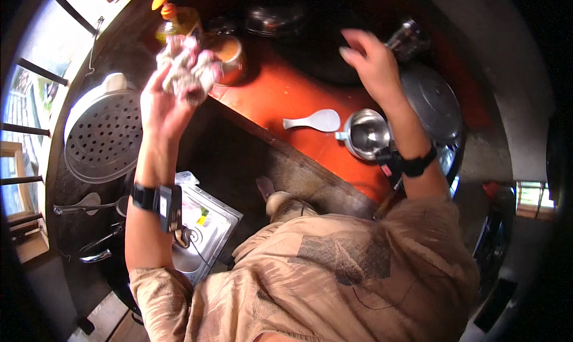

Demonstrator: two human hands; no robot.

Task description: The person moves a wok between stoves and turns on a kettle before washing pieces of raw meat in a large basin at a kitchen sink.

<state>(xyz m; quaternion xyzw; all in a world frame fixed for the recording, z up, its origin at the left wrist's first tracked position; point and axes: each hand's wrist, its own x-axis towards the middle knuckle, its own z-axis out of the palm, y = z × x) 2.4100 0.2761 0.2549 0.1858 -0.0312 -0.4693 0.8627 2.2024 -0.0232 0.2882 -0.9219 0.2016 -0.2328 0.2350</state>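
Note:
My left hand [165, 104] grips a crumpled pink-and-white cloth [190, 69], raised in front of a pump bottle [179, 22] of yellow liquid. Just right of the cloth stands a round container [230, 57] with an orange top. Over the dark far part of the red countertop [286, 91], my right hand [374, 64] is empty, its blurred fingers apart. Nearer to me than that hand, a shiny metal cup [368, 134] with a pale handle rests beside a white flat spoon [315, 120]. My right forearm passes close to the cup.
A large dark round lid or pan [432, 102] lies right of my forearm, below a glass-like vessel [407, 37]. On the left wall hangs a perforated metal steamer tray [103, 136], with ladles [91, 203] under it. A steel sink [226, 221] sits low left. Shiny metal cookware [275, 19] stands far back.

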